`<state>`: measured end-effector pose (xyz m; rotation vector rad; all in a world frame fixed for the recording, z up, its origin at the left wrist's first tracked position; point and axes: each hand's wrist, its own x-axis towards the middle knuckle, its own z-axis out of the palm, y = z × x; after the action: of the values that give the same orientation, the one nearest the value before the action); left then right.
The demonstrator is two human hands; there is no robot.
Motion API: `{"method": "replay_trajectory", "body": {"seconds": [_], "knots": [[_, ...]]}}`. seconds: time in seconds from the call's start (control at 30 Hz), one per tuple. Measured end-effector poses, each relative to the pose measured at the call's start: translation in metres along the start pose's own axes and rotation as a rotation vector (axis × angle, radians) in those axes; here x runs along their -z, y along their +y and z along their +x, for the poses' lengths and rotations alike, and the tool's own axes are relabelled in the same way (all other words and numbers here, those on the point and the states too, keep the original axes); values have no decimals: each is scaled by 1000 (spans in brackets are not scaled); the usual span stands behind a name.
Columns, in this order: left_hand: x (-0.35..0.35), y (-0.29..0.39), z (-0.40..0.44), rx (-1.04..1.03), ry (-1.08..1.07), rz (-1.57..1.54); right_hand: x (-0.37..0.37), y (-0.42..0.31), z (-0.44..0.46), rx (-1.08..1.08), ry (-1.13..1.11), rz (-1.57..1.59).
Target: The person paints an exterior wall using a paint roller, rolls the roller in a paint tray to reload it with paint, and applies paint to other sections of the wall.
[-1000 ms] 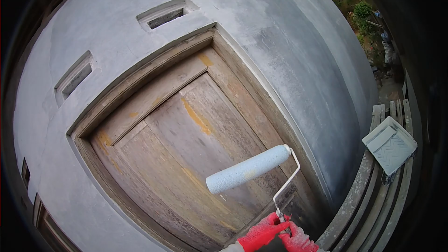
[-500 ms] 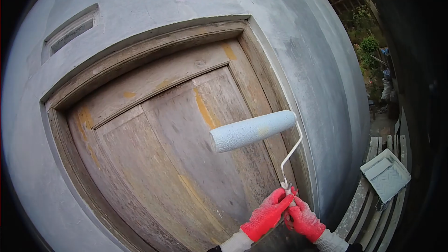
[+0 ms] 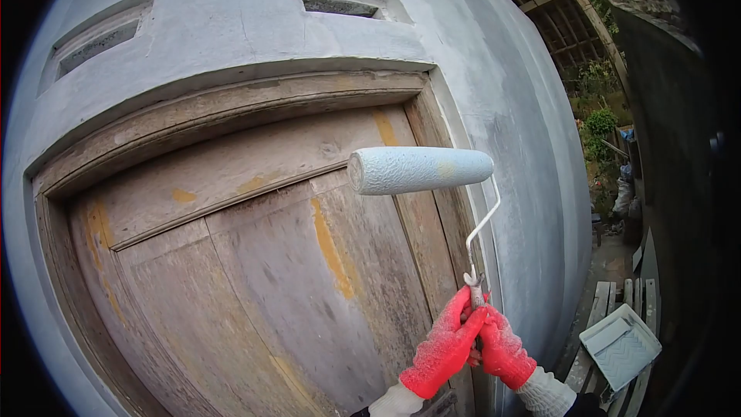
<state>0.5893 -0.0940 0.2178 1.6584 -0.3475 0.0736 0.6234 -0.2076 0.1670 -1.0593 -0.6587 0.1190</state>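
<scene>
A paint roller with a pale, paint-coated sleeve is held up in front of a weathered wooden door. Its bent white wire frame runs down to a handle at my hands. My left hand, in a red rubber-coated glove, is closed around the handle. Pressed against it, my right hand in a matching glove also grips the handle, most of which the fingers hide. Whether the sleeve touches any surface I cannot tell; it overlaps the door and its frame in view.
A pale grey-blue wall surrounds the door, with two recessed vents above. At lower right, a white paint tray rests on a slatted bench. A dark wall stands at far right, with plants beyond.
The roller has risen in view and tilted from slanting to nearly level. Both hands still hold its handle. The view has shifted upward, showing more wall, roof and some sky.
</scene>
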Motion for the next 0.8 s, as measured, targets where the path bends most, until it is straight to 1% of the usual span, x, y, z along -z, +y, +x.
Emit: {"method": "replay_trajectory", "body": {"seconds": [0.03, 0.1, 0.13, 0.2, 0.23, 0.27, 0.37, 0.43, 0.47, 0.5, 0.57, 0.6, 0.67, 0.7, 0.73, 0.77, 0.8], "knots": [[1, 14, 17, -103, 26, 27, -2, -16, 18, 44, 13, -14], [1, 47, 44, -194, 55, 41, -4, -53, 46, 35, 24, 5], [-1, 67, 55, -260, 63, 50, -4, -73, 58, 131, 52, -216], [-1, 99, 73, -260, 58, 73, 1, -106, 81, 168, 16, -366], [-1, 115, 82, -260, 56, 84, 6, -115, 91, 160, 25, -364], [-2, 123, 90, -243, 62, 64, 10, -123, 100, 300, 8, -585], [-6, 146, 103, -260, 61, -1, 8, -155, 112, 448, 8, -758], [-6, 168, 106, -104, 24, -36, 4, -185, 115, -190, 0, -326], [-7, 170, 113, -137, 38, -99, 2, -197, 119, -139, -24, -308], [-8, 175, 119, -126, 31, -99, 2, -208, 124, -145, -14, -302], [-6, 188, 128, -125, 80, -166, 7, -222, 136, -164, -110, -389], [-5, 194, 132, -110, 81, -175, 11, -224, 139, -181, -105, -386], [-3, 210, 138, -5, 92, -168, 18, -218, 141, -90, -142, -541], [-2, 219, 141, 16, 105, -173, 20, -215, 143, -112, -149, -530], [-3, 227, 145, 58, 99, -182, 21, -213, 145, 69, -139, -651], [-3, 238, 146, 98, 91, -192, 14, -231, 150, 153, -140, -708], [-5, 286, 147, 241, 118, -128, 1, -257, 158, 237, -136, -766]]}}
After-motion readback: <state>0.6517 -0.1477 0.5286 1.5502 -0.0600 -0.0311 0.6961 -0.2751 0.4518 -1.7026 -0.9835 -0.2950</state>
